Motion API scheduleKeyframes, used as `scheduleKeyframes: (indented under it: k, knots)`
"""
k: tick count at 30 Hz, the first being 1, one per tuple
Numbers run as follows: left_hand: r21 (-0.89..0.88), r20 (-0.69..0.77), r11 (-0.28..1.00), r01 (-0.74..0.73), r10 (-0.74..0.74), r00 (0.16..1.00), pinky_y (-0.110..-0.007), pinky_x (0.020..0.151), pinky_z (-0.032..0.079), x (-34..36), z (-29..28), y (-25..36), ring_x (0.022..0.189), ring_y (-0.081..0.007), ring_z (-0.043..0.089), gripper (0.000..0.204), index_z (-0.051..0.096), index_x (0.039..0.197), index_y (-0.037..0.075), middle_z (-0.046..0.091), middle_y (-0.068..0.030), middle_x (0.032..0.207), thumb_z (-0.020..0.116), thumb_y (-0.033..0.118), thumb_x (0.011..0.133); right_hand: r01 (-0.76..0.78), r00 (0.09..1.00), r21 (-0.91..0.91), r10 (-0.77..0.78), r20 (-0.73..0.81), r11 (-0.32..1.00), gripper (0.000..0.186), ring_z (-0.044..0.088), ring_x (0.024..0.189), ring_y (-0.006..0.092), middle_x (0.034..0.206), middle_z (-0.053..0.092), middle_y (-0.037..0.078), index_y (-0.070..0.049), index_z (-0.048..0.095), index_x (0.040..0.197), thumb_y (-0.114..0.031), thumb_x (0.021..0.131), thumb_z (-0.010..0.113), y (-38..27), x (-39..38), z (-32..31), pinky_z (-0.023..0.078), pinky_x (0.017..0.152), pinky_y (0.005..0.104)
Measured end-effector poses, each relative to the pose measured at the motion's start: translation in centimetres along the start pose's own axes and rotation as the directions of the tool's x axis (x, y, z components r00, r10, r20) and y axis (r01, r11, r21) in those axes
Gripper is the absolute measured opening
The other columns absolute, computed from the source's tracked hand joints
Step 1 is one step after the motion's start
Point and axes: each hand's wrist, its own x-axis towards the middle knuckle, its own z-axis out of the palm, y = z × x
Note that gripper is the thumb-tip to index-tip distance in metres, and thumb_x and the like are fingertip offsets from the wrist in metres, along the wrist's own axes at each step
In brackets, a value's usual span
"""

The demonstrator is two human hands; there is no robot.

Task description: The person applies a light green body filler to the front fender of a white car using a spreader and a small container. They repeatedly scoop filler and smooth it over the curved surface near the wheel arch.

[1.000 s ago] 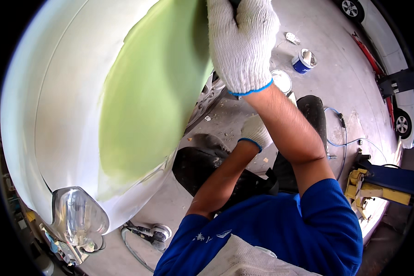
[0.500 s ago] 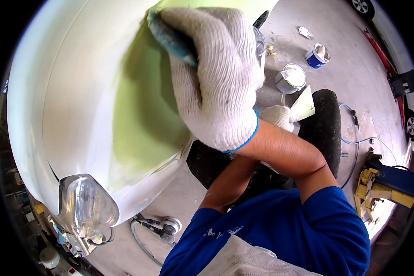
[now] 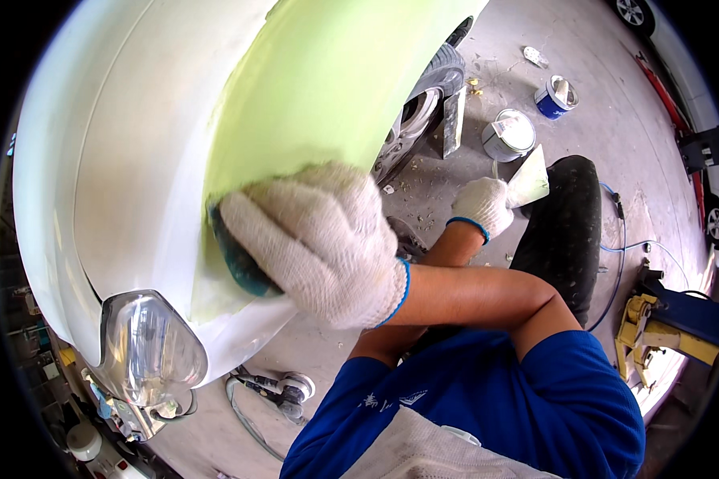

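My right hand (image 3: 315, 243), in a white knitted glove with a blue cuff, grips a dark teal hand pad (image 3: 238, 254). It presses the pad against the yellow-green coated patch (image 3: 295, 96) on the white car body (image 3: 156, 136), near the patch's lower end. The pad's underside is hidden. Crossing beneath that forearm, my left hand (image 3: 485, 209), gloved the same way, is closed round a flat putty spreader (image 3: 529, 180) smeared pale green. This hand is beside my dark-trousered knee, apart from the car.
A headlight (image 3: 148, 347) sits below the patch, with a sander (image 3: 291, 391) and hose on the floor nearby. Beyond the wheel (image 3: 415, 116) stand a grey can (image 3: 510, 136) and a blue can (image 3: 556, 97). A blue air hose (image 3: 621, 247) and a yellow-and-blue jack (image 3: 655, 327) are at right.
My right hand has slid the pad down the coated patch toward the headlight, uncovering the patch's upper part and the wheel. My left hand, with the spreader, has hardly moved.
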Motion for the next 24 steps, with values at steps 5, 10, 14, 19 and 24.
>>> scheduleKeyframes:
  k: [5, 10, 14, 19, 24]
  knots:
    - [0.033, -0.039, 0.999, -0.001, 0.002, 0.999, -0.051, 0.082, 0.058, 1.0, 0.6, -0.5, 0.088, -0.0429, 0.072, 0.029, 0.076, 0.087, 0.002, 0.072, -0.0255, 0.089, 0.072, 0.027, 0.073, -0.065, 0.989, 0.066, 0.055, 0.135, 0.996, 0.049, 0.06, 0.094, 0.0236, 0.106, 0.06, 0.009, -0.002, 0.068, 0.112, -0.022, 0.068, 0.063, -1.9, -1.1, -1.3, 0.05, 0.083, 0.0406]
    - [0.073, -0.08, 0.996, 0.043, -0.037, 0.996, -0.052, 0.08, 0.057, 1.9, 0.9, -0.6, 0.086, -0.0429, 0.072, 0.028, 0.076, 0.086, 0.002, 0.072, -0.025, 0.084, 0.071, 0.027, 0.073, -0.116, 0.964, 0.131, 0.08, 0.254, 0.985, 0.044, 0.063, 0.098, 0.0275, 0.103, 0.064, 0.011, -0.006, 0.068, 0.117, -0.018, 0.075, 0.065, 1.0, 1.0, -5.7, 0.053, 0.083, 0.0402]
    - [0.116, 0.025, 0.988, 0.101, -0.105, 0.994, -0.052, 0.083, 0.057, 3.1, 1.2, -0.4, 0.089, -0.043, 0.072, 0.031, 0.076, 0.09, 0.002, 0.072, -0.0267, 0.09, 0.07, 0.029, 0.076, -0.462, 0.886, 0.154, 0.447, 0.121, 0.874, 0.031, 0.067, 0.09, 0.0248, 0.102, 0.068, 0.011, -0.002, 0.067, 0.121, -0.001, 0.092, 0.059, 15.2, 6.8, -11.0, 0.054, 0.079, 0.0356]
    - [0.137, 0.053, 0.987, 0.083, -0.09, 0.994, -0.051, 0.085, 0.057, 4.1, 1.8, -0.1, 0.091, -0.0427, 0.072, 0.033, 0.076, 0.093, 0.002, 0.072, -0.0269, 0.093, 0.071, 0.03, 0.076, -0.726, 0.599, 0.452, 0.799, 0.045, 0.519, 0.032, 0.064, 0.079, 0.0208, 0.086, 0.065, 0.006, -0.007, 0.066, 0.119, -0.007, 0.088, 0.069, 35.6, 11.2, -13.1, 0.053, 0.069, 0.0357]
    - [0.158, 0.078, 0.98, 0.123, -0.137, 0.988, -0.051, 0.084, 0.057, 4.5, 2.1, -0.2, 0.091, -0.0425, 0.071, 0.033, 0.076, 0.093, 0.003, 0.072, -0.0259, 0.093, 0.074, 0.03, 0.074, -0.719, 0.586, 0.454, 0.81, -0.011, 0.526, 0.033, 0.063, 0.081, 0.022, 0.087, 0.065, 0.007, -0.008, 0.066, 0.119, -0.007, 0.086, 0.069, 43.1, 12.4, -12.3, 0.052, 0.07, 0.0364]
